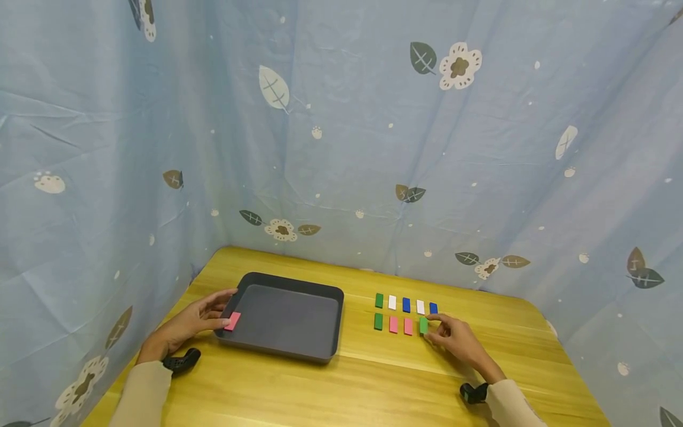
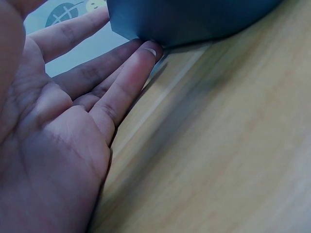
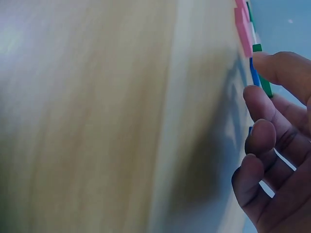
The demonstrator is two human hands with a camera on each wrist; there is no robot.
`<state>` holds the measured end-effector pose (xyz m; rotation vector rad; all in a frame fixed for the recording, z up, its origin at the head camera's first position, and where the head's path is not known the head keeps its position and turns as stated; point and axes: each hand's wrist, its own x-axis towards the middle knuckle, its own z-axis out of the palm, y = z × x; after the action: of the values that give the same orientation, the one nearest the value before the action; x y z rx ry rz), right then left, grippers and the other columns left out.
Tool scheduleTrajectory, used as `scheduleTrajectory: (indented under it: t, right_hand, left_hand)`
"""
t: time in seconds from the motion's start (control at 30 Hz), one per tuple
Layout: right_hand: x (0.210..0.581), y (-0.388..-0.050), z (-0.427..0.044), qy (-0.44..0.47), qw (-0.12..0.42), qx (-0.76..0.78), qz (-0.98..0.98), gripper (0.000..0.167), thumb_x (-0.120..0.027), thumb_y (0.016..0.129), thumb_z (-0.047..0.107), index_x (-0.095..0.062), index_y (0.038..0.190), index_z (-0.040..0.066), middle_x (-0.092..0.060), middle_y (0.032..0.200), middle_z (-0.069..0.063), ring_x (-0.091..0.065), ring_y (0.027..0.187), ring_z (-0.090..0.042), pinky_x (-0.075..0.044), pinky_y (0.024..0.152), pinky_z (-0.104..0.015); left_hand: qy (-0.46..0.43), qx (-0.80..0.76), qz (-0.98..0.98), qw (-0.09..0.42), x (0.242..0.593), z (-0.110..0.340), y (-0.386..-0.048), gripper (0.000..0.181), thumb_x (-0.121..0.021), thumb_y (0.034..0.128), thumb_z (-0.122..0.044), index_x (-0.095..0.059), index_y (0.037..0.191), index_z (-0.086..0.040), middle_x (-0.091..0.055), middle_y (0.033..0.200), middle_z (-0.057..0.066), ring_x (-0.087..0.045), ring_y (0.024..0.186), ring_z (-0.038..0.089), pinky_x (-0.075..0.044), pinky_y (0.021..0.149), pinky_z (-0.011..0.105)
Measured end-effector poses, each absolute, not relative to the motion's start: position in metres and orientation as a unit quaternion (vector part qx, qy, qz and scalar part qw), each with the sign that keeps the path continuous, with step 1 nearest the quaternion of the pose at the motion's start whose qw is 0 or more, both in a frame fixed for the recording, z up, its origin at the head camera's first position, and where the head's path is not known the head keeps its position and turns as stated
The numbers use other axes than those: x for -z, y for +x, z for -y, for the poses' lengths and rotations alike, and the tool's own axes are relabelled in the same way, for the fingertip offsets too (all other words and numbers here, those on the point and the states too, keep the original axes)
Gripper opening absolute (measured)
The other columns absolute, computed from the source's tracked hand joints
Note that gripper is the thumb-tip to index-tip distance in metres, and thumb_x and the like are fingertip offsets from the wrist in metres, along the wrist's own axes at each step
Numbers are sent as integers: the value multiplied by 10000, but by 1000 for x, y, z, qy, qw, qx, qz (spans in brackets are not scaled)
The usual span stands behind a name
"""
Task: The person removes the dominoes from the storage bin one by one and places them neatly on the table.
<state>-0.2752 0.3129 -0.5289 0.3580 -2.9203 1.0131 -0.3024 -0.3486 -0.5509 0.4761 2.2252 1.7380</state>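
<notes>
My left hand holds the left rim of a dark grey tray, fingers outside its wall and thumb over the edge. The thumb touches a pink block by the tray's inner left side; whether it presses the block is unclear. In the left wrist view, the fingers lie against the tray's outer wall. On the right, my right hand pinches a green block between thumb and index finger. The right wrist view shows this green block partly hidden by the fingers.
Left of the right hand lie two pink blocks and a dark green block. A back row has a green block, white blocks and blue blocks. A patterned curtain surrounds the wooden table.
</notes>
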Motion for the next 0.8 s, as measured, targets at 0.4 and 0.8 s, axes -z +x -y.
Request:
scheduleTrajectory:
  t: [0.4,0.8]
  right_hand:
    - [534,-275,-317,116,2,-319,941,501,-798,923,300,-659,1325,34,-627,752,59,-541,639,-96,-447,618,-255]
    - [531,-274,-316,117,-22,-325,938,536,-780,936,311,-630,1357,14,-645,780,41,-559,660,-108,-452,635,-261]
  left_hand:
    - [166,-604,-767,138,552,350,-303,749,-691,1001,-149,-291,1634,-168,-266,1636,178,-353,1377,418,-469,986,364]
    - [165,-605,-767,136,550,349,-300,755,-706,994,-175,-302,1632,-181,-278,1630,164,-351,1383,417,-462,1002,403]
